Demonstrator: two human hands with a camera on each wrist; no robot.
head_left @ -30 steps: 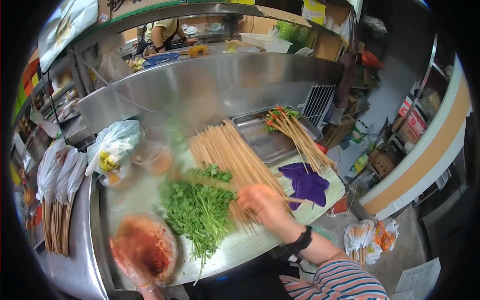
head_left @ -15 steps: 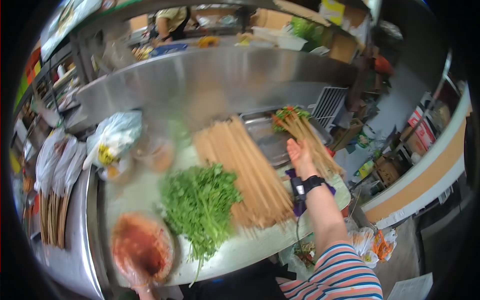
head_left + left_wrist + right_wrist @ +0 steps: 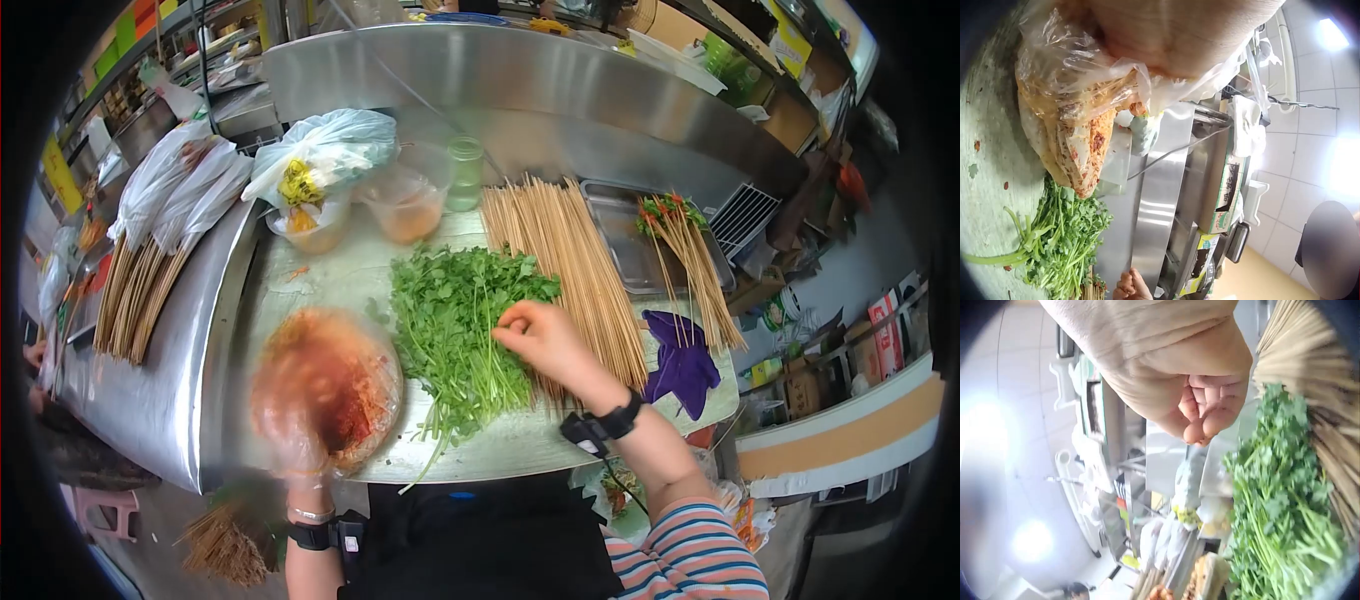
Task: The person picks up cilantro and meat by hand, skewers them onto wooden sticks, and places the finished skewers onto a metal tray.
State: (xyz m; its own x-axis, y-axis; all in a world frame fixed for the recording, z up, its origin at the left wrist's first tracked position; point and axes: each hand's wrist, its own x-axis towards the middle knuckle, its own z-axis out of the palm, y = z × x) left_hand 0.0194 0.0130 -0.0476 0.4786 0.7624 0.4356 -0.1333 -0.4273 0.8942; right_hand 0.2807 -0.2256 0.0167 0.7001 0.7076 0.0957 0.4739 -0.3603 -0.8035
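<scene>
My left hand, in a clear plastic glove, reaches into a plastic-lined bowl of red chili mix. Motion blurs it and its fingers are hidden in the head view; the left wrist view shows the glove stained orange. My right hand hovers over a heap of cilantro, fingers curled and thumb against the index fingertip. Nothing shows between those tips in the right wrist view. Many bare wooden skewers lie side by side, right of the cilantro.
A metal tray supports skewers tipped with green and red pieces. Beside it lies a purple cloth. Plastic tubs, a knotted bag and a green glass stand behind. Bagged skewers lie on the left counter.
My right hand went from the skewers out toward the tray, then came back left over the cilantro. The left hand stays at the bowl. The head view has tilted down.
</scene>
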